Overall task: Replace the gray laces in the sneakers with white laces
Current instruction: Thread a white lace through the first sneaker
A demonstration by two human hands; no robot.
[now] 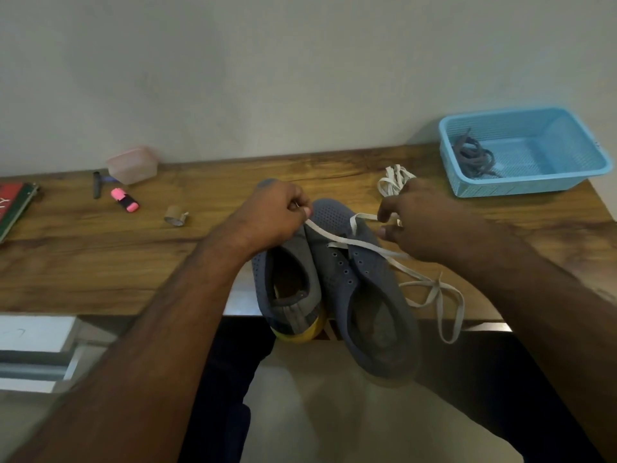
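Two grey sneakers lie side by side at the table's front edge, heels hanging over it. The left sneaker (287, 285) has a yellow sole and shows no lace. A white lace (367, 245) runs through the lowest eyelets of the right sneaker (367, 295). My left hand (273, 212) pinches one end of this lace above the toe. My right hand (417, 222) pinches the other strand, whose slack loops off the table's edge. A second white lace (394, 180) lies bundled behind my right hand. Grey laces (474, 158) lie in the blue basket (567, 182).
On the wooden table (167, 262) at the left stand a pink lidded tub (133, 165), a dark pen (96, 185), a pink highlighter (125, 200), a small tape roll (175, 217) and a book (13, 205). A wall rises right behind the table.
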